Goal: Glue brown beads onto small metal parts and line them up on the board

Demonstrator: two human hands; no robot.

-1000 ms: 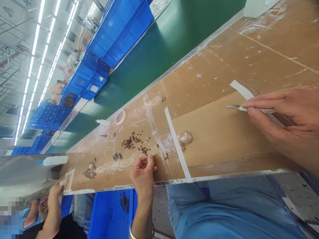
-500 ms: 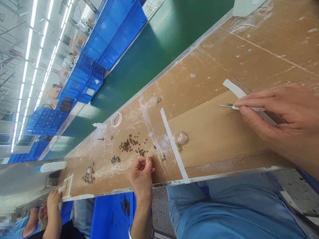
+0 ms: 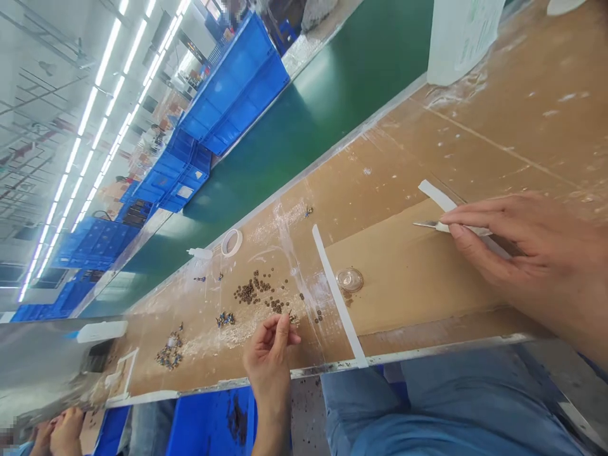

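Pinching the knife [image 3: 439, 226] near its blade [image 3: 424, 223], right of the dome [image 3: 350, 279], the right hand [image 3: 527, 247] risks cuts from slipping; the left hand [image 3: 268, 347]'s hold is unclear.

One thin-bladed tool [image 3: 424, 224] at right, one brown sheet [image 3: 413, 266], one clear round dish [image 3: 350, 279], two white strips [image 3: 336, 292] flanking the sheet, one tape roll [image 3: 240, 241] far left, two white bottles [image 3: 102, 331] left, brown discs [image 3: 246, 292] too many to count.
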